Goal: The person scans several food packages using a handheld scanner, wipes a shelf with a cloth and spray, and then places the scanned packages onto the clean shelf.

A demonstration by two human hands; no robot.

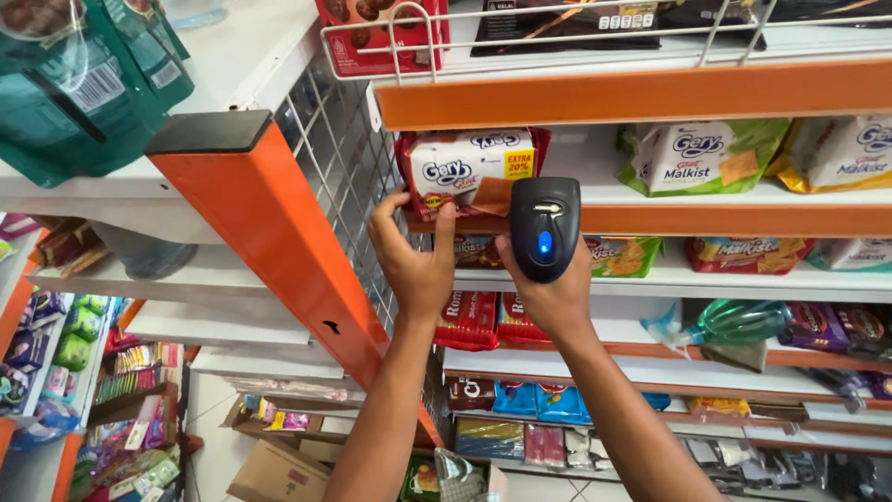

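The left hand [415, 256] is gripping the lower left corner of a red-and-white cracker pack [472, 172] sitting at the front of an orange-edged shelf [725, 219], fingers curled tight around the edge. The right hand [550, 293] is wrapping its fingers snugly around a black handheld barcode scanner [544, 228], its blue light glowing, just beside the pack's lower right.
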